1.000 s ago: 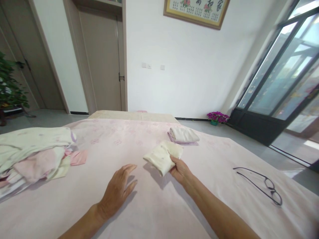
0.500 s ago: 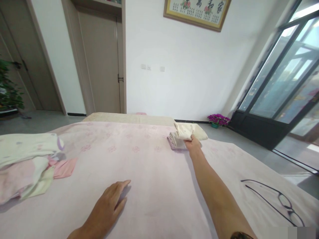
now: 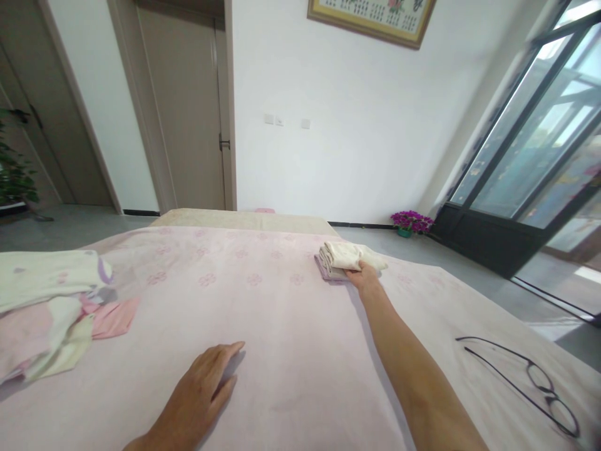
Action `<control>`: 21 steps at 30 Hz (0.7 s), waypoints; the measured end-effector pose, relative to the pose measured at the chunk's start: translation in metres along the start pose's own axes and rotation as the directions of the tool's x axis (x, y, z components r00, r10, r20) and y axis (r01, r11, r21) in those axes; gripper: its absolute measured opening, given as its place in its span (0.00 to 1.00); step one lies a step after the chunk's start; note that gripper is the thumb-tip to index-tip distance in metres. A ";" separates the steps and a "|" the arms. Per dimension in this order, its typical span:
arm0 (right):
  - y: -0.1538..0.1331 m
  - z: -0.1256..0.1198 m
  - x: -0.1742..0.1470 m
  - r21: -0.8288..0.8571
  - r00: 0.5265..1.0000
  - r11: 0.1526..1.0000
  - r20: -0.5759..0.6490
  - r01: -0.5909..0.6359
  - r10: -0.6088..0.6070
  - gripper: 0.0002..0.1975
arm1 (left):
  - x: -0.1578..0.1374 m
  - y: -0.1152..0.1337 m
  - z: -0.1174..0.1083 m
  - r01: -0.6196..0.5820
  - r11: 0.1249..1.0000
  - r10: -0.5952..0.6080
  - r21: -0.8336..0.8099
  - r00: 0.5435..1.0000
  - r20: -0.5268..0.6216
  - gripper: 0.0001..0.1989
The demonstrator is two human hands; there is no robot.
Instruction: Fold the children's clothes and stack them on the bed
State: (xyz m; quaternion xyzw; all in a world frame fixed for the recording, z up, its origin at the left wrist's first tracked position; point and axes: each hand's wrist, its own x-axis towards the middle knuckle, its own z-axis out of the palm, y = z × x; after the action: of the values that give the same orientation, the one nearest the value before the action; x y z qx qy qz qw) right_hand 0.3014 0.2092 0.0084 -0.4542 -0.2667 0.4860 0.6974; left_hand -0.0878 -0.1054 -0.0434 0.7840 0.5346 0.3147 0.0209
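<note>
At the far right of the bed, my right hand (image 3: 364,275) grips the near edge of a folded cream cloth (image 3: 345,255), which looks like a garment. That cloth rests on a small stack of folded clothes (image 3: 328,272), grey and mauve at the edges. Part of the stack is hidden behind my hand. My left hand (image 3: 206,382) hovers low over or rests on the pink sheet (image 3: 282,351), fingers stretched and thumb apart, holding nothing. To its left lies a loose pile of clothes (image 3: 51,313) in white, pink and pale yellow.
Black-framed glasses (image 3: 530,376) lie unfolded at the right side of the bed. Beyond the bed's far edge is a beige surface (image 3: 244,220). A pot of purple flowers (image 3: 410,222) stands on the floor by the dark-framed glass door (image 3: 507,188).
My right hand has lowered the folded cream cloth onto the stack, where it now lies flatter. My left hand has hardly moved. The view has tilted slightly downward.
</note>
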 end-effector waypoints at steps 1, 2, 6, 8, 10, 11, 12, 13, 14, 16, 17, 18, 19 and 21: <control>-0.001 -0.003 -0.005 -0.022 1.000 1.000 -0.012 -0.015 0.015 0.15 | 0.000 0.000 0.000 0.002 1.000 -0.002 -0.004 1.000 0.001 0.23; 0.000 -0.006 -0.012 -0.043 0.999 0.998 -0.032 -0.036 0.035 0.13 | 0.000 0.000 0.000 0.004 1.000 -0.004 -0.008 1.000 0.002 0.23; 0.013 -0.019 -0.054 -0.162 0.995 0.984 -0.075 -0.071 0.060 0.05 | -0.002 -0.002 0.002 0.001 1.000 -0.001 -0.011 1.000 0.003 0.24; 0.020 -0.021 -0.075 -0.239 0.998 0.970 -0.050 -0.048 0.037 0.06 | -0.003 -0.003 0.003 -0.003 1.000 0.003 -0.003 1.000 0.004 0.24; 0.019 -0.019 -0.088 -0.299 1.000 0.954 -0.003 0.004 -0.005 0.11 | -0.002 -0.004 0.004 -0.010 1.000 0.010 0.004 1.000 0.011 0.23; 0.015 -0.016 -0.089 -0.331 0.998 0.942 0.027 0.058 -0.052 0.15 | -0.002 -0.005 0.004 -0.014 1.000 0.014 0.007 1.000 0.012 0.23; 0.008 -0.012 -0.087 -0.386 0.989 0.911 0.073 0.147 -0.129 0.18 | -0.002 -0.005 0.004 -0.017 1.000 0.017 0.010 1.000 0.013 0.22; 0.000 -0.009 -0.083 -0.452 0.967 0.855 0.132 0.255 -0.219 0.21 | -0.001 -0.005 0.004 -0.019 1.000 0.019 0.012 1.000 0.014 0.22; -0.009 -0.005 -0.076 -0.565 0.906 0.709 0.247 0.422 -0.343 0.23 | -0.001 -0.004 0.003 -0.021 1.000 0.021 0.014 1.000 0.014 0.22; -0.023 0.001 -0.059 -0.716 0.767 0.317 0.476 0.622 -0.430 0.29 | 0.000 -0.004 0.002 -0.027 1.000 0.026 0.013 1.000 0.017 0.21; -0.027 0.003 -0.050 -0.747 0.725 0.140 0.554 0.650 -0.410 0.31 | 0.001 -0.003 0.001 -0.031 0.999 0.031 0.011 0.999 0.023 0.20; -0.029 0.005 -0.041 -0.768 0.720 0.029 0.586 0.640 -0.372 0.31 | 0.001 -0.003 0.001 -0.036 0.999 0.036 0.010 0.999 0.033 0.20; -0.028 0.006 -0.033 -0.789 0.741 -0.021 0.586 0.615 -0.328 0.31 | 0.002 -0.002 0.000 -0.040 0.999 0.039 0.009 0.998 0.043 0.19; -0.022 0.009 -0.020 -0.828 0.805 -0.008 0.547 0.561 -0.229 0.28 | 0.002 -0.002 -0.001 -0.041 0.999 0.040 0.011 0.997 0.062 0.17</control>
State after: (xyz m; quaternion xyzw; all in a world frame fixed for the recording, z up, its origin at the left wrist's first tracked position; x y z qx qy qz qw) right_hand 0.2957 0.1916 0.0341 -0.6301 -0.7190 0.0223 0.2924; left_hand -0.0892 -0.1026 -0.0424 0.8042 0.5194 0.2877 0.0263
